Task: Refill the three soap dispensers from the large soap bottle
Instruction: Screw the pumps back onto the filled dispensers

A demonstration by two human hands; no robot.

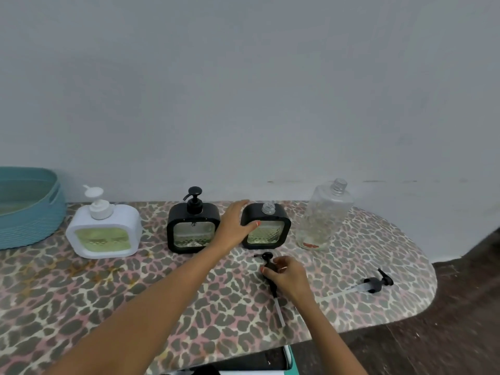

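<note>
Three dispensers stand in a row on the table. The white dispenser (pixel 104 234) on the left holds green soap and has its pump on. The middle black dispenser (pixel 192 230) also carries its pump. The right black dispenser (pixel 270 228) has an open neck and green soap inside. My left hand (pixel 234 226) grips its left side. My right hand (pixel 286 274) holds a black pump head (pixel 267 259) with its tube, low over the table. The large clear soap bottle (pixel 323 216) stands uncapped at the right and looks nearly empty.
A second black pump (pixel 374 284) with a clear tube lies near the table's right edge. A teal basket (pixel 29 209) sits at the far left. The leopard-print table (pixel 108 299) ends in a rounded right end, against a grey wall.
</note>
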